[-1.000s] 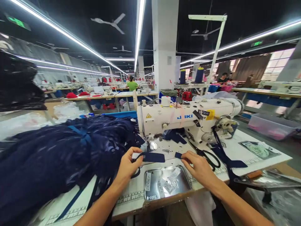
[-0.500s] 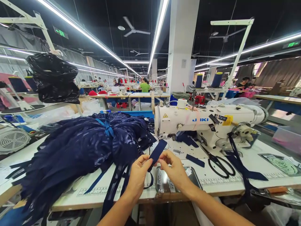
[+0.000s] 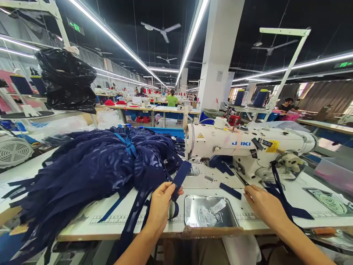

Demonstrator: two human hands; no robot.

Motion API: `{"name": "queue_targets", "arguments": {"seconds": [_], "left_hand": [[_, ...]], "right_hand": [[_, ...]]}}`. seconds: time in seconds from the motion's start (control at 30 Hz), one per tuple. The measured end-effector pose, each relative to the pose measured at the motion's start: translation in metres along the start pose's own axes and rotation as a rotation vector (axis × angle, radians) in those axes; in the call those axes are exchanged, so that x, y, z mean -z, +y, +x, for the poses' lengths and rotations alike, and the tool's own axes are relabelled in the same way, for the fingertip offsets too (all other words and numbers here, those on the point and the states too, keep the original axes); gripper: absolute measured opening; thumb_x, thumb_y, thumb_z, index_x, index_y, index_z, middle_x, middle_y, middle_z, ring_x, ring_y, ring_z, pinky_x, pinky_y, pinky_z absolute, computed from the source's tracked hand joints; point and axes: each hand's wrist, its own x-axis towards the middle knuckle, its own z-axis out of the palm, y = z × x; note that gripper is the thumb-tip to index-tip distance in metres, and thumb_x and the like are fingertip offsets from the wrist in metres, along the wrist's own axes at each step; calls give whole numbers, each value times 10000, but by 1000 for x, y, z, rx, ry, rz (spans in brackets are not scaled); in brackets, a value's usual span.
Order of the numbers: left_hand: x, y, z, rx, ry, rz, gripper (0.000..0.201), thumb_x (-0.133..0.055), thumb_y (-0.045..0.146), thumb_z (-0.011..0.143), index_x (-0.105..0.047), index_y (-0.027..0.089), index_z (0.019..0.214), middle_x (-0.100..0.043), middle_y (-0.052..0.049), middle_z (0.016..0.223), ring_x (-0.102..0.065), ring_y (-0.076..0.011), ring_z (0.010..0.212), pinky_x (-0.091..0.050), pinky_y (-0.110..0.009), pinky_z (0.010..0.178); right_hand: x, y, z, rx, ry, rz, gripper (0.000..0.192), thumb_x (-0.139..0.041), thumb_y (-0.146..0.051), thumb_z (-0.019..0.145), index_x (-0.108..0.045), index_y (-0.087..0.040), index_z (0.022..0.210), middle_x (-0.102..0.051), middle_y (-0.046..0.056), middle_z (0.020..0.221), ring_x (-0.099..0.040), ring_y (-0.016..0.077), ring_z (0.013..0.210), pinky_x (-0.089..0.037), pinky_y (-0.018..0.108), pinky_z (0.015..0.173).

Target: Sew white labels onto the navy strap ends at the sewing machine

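Seen from the head camera, a navy strap piece (image 3: 180,176) is pinched upright in the left hand (image 3: 161,206), the grip closed on its lower end between thumb and fingers, just in front of the sewing machine (image 3: 248,145) and left of its needle area. The right hand (image 3: 263,206) is laid low on the tabletop (image 3: 82,224) in front of the machine, fingers loosely spread and nothing clearly held; the scissors (image 3: 242,179) are partly hidden just behind its fingertips, so whether they are touched cannot be told. A second short navy piece (image 3: 230,191) is lying flat between the hands, in front of the machine bed, and a metal tray (image 3: 209,216) with small labels is set at the tabletop edge nearer the person. A heap of navy fabric (image 3: 91,165) is piled left of the machine. The step in hand is judged to be readying the strap for trimming or stitching; a tool pickup by the right hand would seem called for next. Against half a second earlier, the strap was held by both hands; now the right hand has been withdrawn rightward towards the scissors, and the strap is left with the left hand alone.
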Motion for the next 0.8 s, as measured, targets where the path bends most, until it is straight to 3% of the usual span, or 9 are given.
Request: {"name": "queue_targets", "arguments": {"seconds": [0.07,0.2,0.3,0.4,0.6,0.8], "left_hand": [[-1,-4,2,-8,-4,-2,198,-679,315,575,-605,152,658,-655,-15,608,-624,-153,611,-449,-243,677],[-4,-11,3,-29,-9,15,175,-669,305,599,-597,163,672,-658,-13,606,-629,-162,617,-457,-258,701],[-3,-12,1,-42,-1,30,162,-660,306,617,-600,170,683,-659,-13,619,-632,-166,636,-462,-260,697],[0,-11,0,-66,14,54,151,-647,303,637,-609,167,691,-660,-15,629,-632,-160,655,-458,-247,701],[0,-13,-1,-62,41,38,179,-661,318,621,-620,151,672,-661,-23,630,-634,-166,647,-468,-249,688],[-1,-16,-2,-54,50,19,192,-683,328,587,-617,155,641,-657,-13,592,-633,-155,623,-470,-241,690]], "right_hand": [[0,12,-8,-14,1,-1,226,-345,-258,793,-497,-220,630,-580,49,647,-547,178,524,-348,272,447],[5,9,-8,-11,-36,115,212,-350,-281,829,-526,-217,729,-599,21,691,-558,142,535,-394,242,486],[1,16,-1,-70,-85,-82,193,-386,-197,797,-553,-183,703,-617,82,725,-596,201,637,-394,268,505],[-10,33,-1,-162,-274,-248,254,-362,-68,753,-576,-146,642,-622,138,689,-613,251,643,-376,295,506],[-17,43,6,-231,-553,-121,207,-391,-170,782,-588,-129,737,-623,154,821,-616,262,722,-373,296,556],[-14,46,19,-325,-564,93,96,-444,-214,714,-528,-174,692,-634,86,732,-606,235,717,-385,265,566]]}}
